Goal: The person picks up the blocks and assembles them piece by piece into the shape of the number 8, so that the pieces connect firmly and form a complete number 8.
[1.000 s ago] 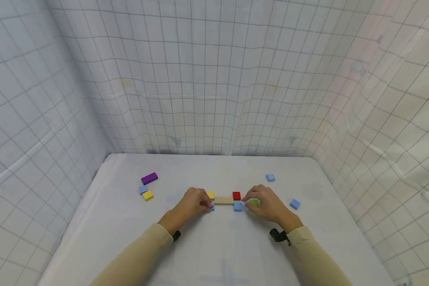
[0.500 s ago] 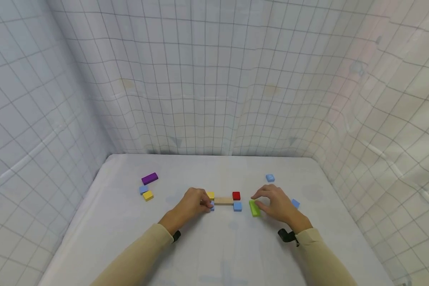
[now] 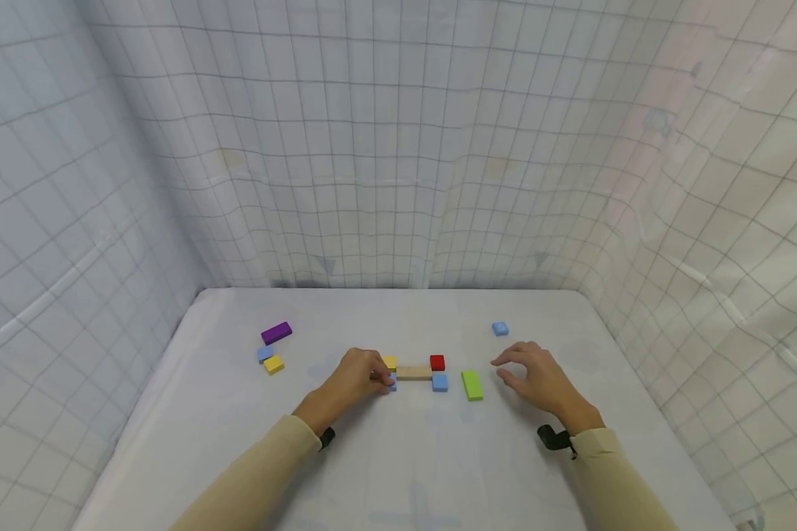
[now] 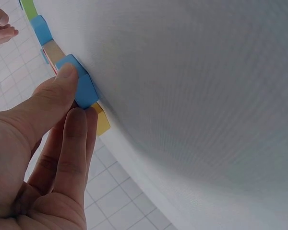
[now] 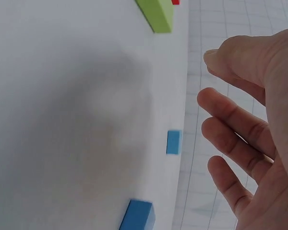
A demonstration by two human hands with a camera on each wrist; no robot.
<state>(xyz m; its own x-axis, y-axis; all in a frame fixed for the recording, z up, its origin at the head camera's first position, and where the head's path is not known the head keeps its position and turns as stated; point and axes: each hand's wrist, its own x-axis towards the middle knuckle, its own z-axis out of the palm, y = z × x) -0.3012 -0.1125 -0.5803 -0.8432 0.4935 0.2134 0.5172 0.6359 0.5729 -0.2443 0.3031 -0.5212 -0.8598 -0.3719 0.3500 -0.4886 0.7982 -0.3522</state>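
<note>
My left hand (image 3: 357, 375) pinches a blue block (image 4: 82, 81) between thumb and fingers at the left end of a small row. Beside that block is a yellow block (image 3: 390, 363), partly covered by the fingers in the head view. A plain wooden block (image 3: 414, 373) runs to the right from them. At its right end sit a red block (image 3: 437, 362) and another blue block (image 3: 440, 382). A long green block (image 3: 472, 386) lies apart, right of the row. My right hand (image 3: 543, 381) hovers right of the green block, fingers loosely bent around nothing.
Toward the table's left lie a purple block (image 3: 276, 332), a blue block (image 3: 266, 355) and a yellow block (image 3: 274, 364). One blue block (image 3: 500, 329) is at the back right. Another blue block (image 5: 138, 215) is hidden behind my right hand in the head view. Gridded curtains surround the table.
My right hand has moved off to the right from beside the green block, uncovering it and now covering the blue block on the right. The left hand has stayed in place.
</note>
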